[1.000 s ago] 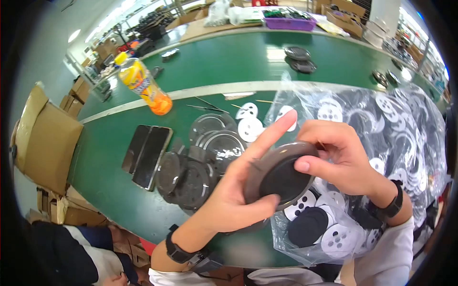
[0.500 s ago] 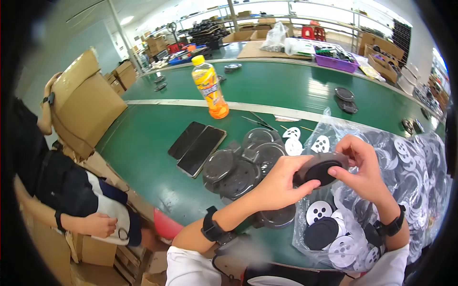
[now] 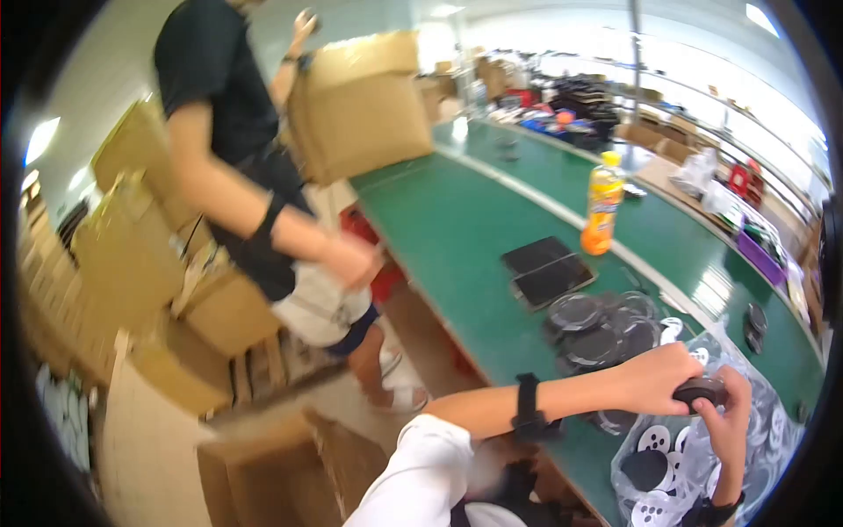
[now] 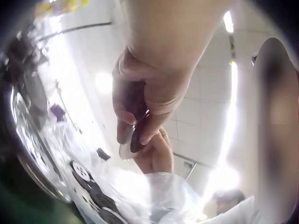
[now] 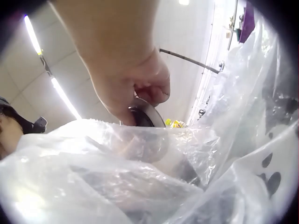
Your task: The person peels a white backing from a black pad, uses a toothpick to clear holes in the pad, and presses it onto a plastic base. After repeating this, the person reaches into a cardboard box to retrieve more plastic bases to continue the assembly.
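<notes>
In the head view my left hand (image 3: 654, 379) and right hand (image 3: 731, 417) both grip a round dark plastic cover (image 3: 700, 392) over the right side of the table. The left wrist view shows the left thumb and fingers pinching the edge of the cover (image 4: 136, 137). From the right wrist, the fingers hold its opposite rim, partly hidden behind clear film. Below the hands lies a clear plastic bag (image 3: 768, 439) with white perforated discs (image 3: 654, 439) and a round black pad (image 3: 647, 471). Left of it, similar dark covers (image 3: 597, 341) are piled up.
Two flat black phone-like devices (image 3: 549, 274) lie beyond the pile, near an upright orange drink bottle (image 3: 602, 211). At the left, a person in black (image 3: 219, 114) stands beside a cardboard box (image 3: 360, 114). An open carton (image 3: 263, 465) sits low in front.
The head view has swung left, so table and hands now appear farther right and the standing person shows more fully. Both hands keep hold of the cover, now seen more edge-on; the left index finger has curled in.
</notes>
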`<action>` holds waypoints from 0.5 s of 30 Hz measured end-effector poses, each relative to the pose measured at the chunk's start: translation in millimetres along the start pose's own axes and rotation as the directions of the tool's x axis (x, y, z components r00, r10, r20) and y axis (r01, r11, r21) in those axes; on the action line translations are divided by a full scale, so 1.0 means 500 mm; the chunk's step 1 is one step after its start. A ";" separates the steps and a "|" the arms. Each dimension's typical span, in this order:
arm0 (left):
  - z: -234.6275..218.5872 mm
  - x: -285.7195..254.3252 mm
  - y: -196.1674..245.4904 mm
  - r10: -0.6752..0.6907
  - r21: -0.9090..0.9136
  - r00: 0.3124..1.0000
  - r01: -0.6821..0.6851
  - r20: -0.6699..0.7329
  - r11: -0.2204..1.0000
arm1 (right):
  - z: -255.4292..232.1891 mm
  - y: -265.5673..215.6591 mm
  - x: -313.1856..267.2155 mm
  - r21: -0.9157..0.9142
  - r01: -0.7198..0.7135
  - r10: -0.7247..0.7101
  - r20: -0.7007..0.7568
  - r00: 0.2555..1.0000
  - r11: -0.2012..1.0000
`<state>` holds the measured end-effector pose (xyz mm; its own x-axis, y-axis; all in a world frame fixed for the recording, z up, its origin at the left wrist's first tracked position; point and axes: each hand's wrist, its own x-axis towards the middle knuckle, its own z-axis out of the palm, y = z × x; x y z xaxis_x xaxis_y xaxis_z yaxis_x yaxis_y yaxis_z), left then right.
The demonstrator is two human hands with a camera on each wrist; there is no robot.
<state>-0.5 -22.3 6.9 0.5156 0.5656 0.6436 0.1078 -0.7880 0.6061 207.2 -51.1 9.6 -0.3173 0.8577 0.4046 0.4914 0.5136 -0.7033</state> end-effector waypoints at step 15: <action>0.097 -0.219 0.122 -0.150 -0.268 0.708 -0.057 -0.690 0.962 | -0.035 0.115 -0.019 0.291 0.076 -0.144 0.220 0.965 0.954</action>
<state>-9.3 -144.1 -49.5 -0.2378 0.6863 0.6874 -0.1534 -0.7253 0.6711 252.8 -29.2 -24.6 -0.5551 0.7484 0.3631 0.2084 0.5477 -0.8103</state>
